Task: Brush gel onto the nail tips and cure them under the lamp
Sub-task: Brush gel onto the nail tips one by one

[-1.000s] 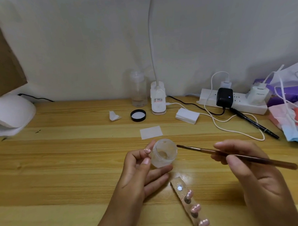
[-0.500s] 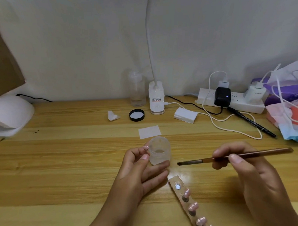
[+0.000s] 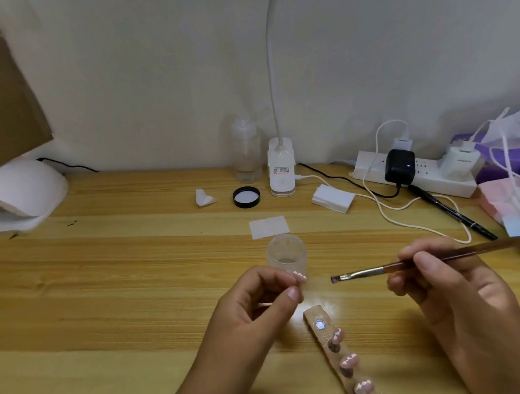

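A small clear gel jar [image 3: 286,253] stands open and upright on the wooden desk [image 3: 123,292]. My left hand [image 3: 257,304] is just in front of it with fingers loosely curled, the index fingertip close to the jar's base and nothing in its grasp. My right hand [image 3: 453,295] pinches a brown-handled brush [image 3: 404,263], whose bristles point left, above the desk between the jar and a tan holder strip [image 3: 316,318]. Several pink nail tips [image 3: 348,361] sit in a row on the strip. The white curing lamp [image 3: 23,189] sits at the far left edge.
Behind the jar lie a white paper slip [image 3: 269,227], the black jar lid [image 3: 246,197], a clear bottle [image 3: 245,151] and a clip lamp base [image 3: 281,172]. A power strip [image 3: 370,169] with cables, a black pen [image 3: 453,210] and bags [image 3: 511,191] crowd the right.
My left hand has set the jar down on the desk and drawn back from it. The brush has swung level and come lower, nearer the holder strip.
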`<state>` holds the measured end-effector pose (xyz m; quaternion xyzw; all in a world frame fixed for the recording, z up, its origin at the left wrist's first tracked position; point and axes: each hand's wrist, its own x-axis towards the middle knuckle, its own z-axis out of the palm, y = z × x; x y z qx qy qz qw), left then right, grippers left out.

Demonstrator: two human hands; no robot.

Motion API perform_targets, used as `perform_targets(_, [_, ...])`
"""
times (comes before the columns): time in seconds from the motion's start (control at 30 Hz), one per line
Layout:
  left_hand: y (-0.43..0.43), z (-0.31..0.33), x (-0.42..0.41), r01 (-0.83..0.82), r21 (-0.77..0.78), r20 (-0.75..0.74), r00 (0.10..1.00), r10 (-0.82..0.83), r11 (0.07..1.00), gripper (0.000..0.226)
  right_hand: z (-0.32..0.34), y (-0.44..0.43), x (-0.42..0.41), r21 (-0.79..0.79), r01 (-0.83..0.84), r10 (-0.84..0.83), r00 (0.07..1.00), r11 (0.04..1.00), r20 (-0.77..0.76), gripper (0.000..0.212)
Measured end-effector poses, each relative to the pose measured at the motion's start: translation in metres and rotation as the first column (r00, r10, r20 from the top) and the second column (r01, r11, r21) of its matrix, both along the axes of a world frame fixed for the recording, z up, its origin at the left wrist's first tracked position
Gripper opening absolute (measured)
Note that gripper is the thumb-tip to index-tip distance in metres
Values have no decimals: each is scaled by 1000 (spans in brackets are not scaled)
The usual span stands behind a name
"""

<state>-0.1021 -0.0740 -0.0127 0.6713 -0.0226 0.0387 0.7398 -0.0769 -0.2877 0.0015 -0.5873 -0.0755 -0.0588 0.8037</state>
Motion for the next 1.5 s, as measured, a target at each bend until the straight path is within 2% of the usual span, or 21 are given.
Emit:
perform_targets(0.13, [-1,3,0,27,18,2,1000,-27,999,8,3,3,-2,-32,-37,38,999,999,35,11])
perform_targets(0.2, [-1,3,-1,42,27,-1,999,-42,999,8,4,3,-3,-39,-66,67,997,997,23,28])
perform_targets(0.3, [1,4,-2,63,27,4,998,-63,998,10,3,0,-3,-36,-94,95,995,995,10,20])
perform_targets(0.4, [0,1,-2,65,80,17,998,-66,995,19,5,2,-4,-61,-105,105,994,993,-1,49])
perform_targets(0.47, [0,0,-2,59,110,14,998,-61,992,21,6,3,-4,-67,-108,108,994,992,-8,56])
perform_targets(0.63, [-1,1,-4,69,84,-17,998,-68,994,24,3,2,-3,-72,-95,95,995,993,-8,56])
perform_targets(0.73, [-3,5,-5,14,42,-16,1000,-13,999,20,4,2,-3,-64,-90,89,996,994,-22,55])
perform_targets(0.87, [-4,7,-14,-14,148,59,998,5,989,25,4,1,-2,-35,-95,94,995,995,-19,53])
perform_targets(0.97, [-4,5,-14,26,193,26,999,-32,981,25,4,1,-2,-27,-94,94,995,995,-18,51])
perform_targets(1.1, [-4,4,-8,48,184,-24,999,-44,982,10,2,2,-3,-69,-111,111,994,991,-5,49])
perform_targets(1.4, [-3,3,-9,59,184,-41,998,-53,981,9,0,5,-3,-134,-105,111,993,985,38,48])
perform_targets(1.43, [-3,3,-9,60,187,-42,998,-53,981,9,-2,5,-3,-149,-98,105,994,984,40,44])
perform_targets(1.5, [-3,3,-9,60,189,-42,998,-53,980,9,-4,5,-3,-166,-78,87,995,983,47,22])
